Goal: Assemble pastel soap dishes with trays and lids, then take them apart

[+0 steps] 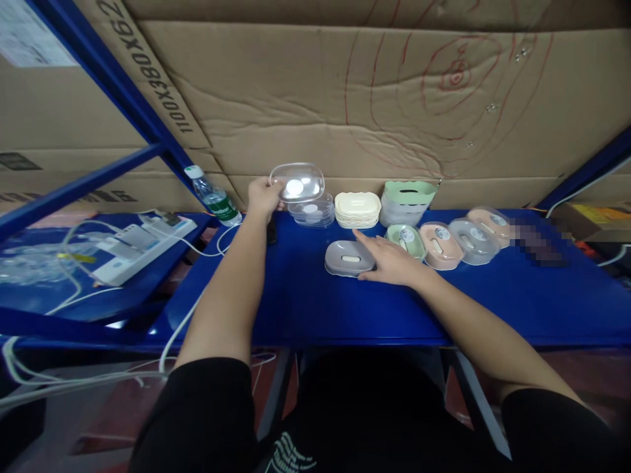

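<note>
My left hand (266, 197) pinches the edge of a clear plastic lid (308, 182) with a round white label, raised above a stack of similar clear lids (315, 211). Beside a grey soap box base (340, 261) rests my right hand (392, 259), fingers stretched out and touching its right side. A pale slotted insert sits in that base, which has no lid on it. Past my right hand, lidded soap boxes stand in a row: a green one (413, 248), a pink one (441, 253), a grey one (470, 248) and another pink one (493, 222).
Cream trays (357, 211) and green and white trays (408, 200) are stacked along the cardboard wall (276, 98). A water bottle (221, 205) leans at the left. White cables run from a power strip (148, 246) past the blue table's (315, 315) left edge.
</note>
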The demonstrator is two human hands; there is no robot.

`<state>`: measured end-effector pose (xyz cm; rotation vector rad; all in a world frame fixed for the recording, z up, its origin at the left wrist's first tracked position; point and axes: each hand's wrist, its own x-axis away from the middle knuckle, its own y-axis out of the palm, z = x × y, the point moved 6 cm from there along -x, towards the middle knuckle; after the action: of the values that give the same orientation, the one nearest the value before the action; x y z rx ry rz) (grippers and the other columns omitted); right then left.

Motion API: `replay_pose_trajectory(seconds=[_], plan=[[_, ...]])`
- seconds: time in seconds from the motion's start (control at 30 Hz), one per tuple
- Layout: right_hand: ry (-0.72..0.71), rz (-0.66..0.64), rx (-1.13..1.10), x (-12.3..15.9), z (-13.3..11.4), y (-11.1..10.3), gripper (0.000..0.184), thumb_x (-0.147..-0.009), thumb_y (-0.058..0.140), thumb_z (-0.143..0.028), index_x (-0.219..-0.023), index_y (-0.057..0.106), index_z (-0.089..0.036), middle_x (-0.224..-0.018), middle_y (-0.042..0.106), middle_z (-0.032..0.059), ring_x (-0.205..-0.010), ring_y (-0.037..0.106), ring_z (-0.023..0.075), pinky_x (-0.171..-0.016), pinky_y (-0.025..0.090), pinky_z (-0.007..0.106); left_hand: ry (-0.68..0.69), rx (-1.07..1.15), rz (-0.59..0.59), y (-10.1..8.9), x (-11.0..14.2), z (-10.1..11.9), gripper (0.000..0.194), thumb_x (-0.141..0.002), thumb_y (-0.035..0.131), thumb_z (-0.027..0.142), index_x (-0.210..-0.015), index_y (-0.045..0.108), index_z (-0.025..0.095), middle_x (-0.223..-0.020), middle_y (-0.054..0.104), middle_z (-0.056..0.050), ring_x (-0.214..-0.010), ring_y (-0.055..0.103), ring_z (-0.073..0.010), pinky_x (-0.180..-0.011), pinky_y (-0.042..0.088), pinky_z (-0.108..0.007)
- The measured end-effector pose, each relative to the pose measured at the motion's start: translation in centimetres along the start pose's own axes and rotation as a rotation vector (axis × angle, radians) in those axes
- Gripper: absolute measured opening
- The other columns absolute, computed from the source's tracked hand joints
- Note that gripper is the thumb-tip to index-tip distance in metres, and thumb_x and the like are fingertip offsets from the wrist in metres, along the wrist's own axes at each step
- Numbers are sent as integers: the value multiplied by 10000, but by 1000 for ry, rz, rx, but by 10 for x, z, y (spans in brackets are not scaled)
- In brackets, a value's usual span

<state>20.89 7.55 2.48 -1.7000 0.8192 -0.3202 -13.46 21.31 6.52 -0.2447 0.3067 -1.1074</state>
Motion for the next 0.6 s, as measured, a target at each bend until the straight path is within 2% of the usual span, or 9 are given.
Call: replay_pose_trajectory(seconds=[0.1, 0.27, 0.4, 0.47, 0.53, 0.6], plan=[[27, -2, 22, -1, 0, 1, 1170, -884, 864, -435, -1816, 196, -201, -1627, 627, 228, -1405, 672, 453, -1188, 525, 667, -129, -61, -62, 2, -14, -3, 295, -894, 853, 434, -845, 669, 210, -666, 643, -23, -538, 487, -122, -512, 414, -273], [5, -16, 22, -3, 0, 3, 965, -898, 865, -443, -1726, 438, -194, -1656, 613, 194, -1461, 646, 412, -1249, 475, 648, -162, -166, -110, 14, -16, -6, 365, -754, 950, 386, -711, 635, 207, -557, 555, -8, -530, 500, -138, -526, 419, -297], [-18, -25, 15, -4, -4, 1, 842, -907, 875, -433, -1647, 551, -199, -1620, 654, 166, -1465, 648, 382, -1217, 508, 593, -111, -277, -102, 22, -12, -13, 331, -803, 893, 458, -779, 683, 203, -527, 537, -11, -607, 619, -219, -566, 461, -315], [-9, -26, 17, -4, -5, 0, 821, -904, 881, -423, -1630, 572, -200, -1609, 663, 169, -1461, 653, 379, -1210, 514, 589, -79, -337, -98, 25, -11, -15, 328, -815, 869, 486, -849, 717, 197, -626, 651, -49, -731, 707, -263, -648, 517, -332], [-5, -28, 28, -3, -6, -1, 810, -901, 887, -426, -1622, 582, -218, -1611, 662, 165, -1467, 650, 377, -1222, 502, 603, -57, -400, -105, 29, -11, -15, 389, -777, 894, 528, -897, 746, 189, -821, 778, -117, -950, 776, -332, -784, 566, -367], [-4, -39, 48, -3, -7, 0, 815, -892, 899, -439, -1618, 587, -243, -1632, 645, 159, -1486, 635, 380, -1243, 478, 632, -51, -458, -120, 32, -11, -14, 489, -749, 902, 616, -926, 765, 180, -1013, 825, -196, -1176, 764, -408, -923, 573, -414]])
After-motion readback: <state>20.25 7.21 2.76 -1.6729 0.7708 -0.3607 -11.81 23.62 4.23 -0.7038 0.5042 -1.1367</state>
